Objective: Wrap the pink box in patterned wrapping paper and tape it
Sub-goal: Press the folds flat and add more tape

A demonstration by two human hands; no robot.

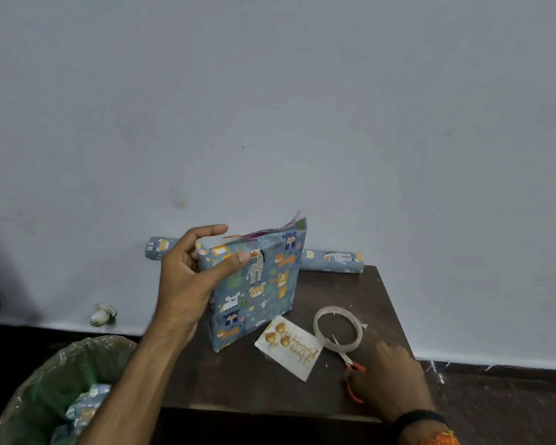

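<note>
Item: pink box [254,284], centre of the frame, stood on end on the dark table [254,380] and tilted a little; its faces are covered in blue animal-print wrapping paper, with only a sliver of pink showing at the open top end, where the paper stands loose and unfolded. Left hand [187,277], centre-left: grips the box's upper left corner, thumb across the near face and fingers curled over the top edge. Right hand [389,377], lower right: lies over the orange-handled scissors [350,370], fingers curled about the handles; whether they are threaded through the loops cannot be told. Tape roll [337,329], clear, lies flat just above the scissors, right of the box. Birthday card [289,345], white with gold balls and lettering, lies between box and tape, touching the box's lower edge. Wrapping paper roll [331,261], same print, lies along the wall behind the box. Bin [58,380], lower left, green liner, holds paper offcuts. Small white object [102,314] on the floor, left; identity unclear. Step judged: body wrap done, end closure in hand, with scissors being taken up or set down. Next move calls for trimming any excess at the top, folding the flaps flat against the end, and holding them down while a cut strip of tape goes on.
</note>
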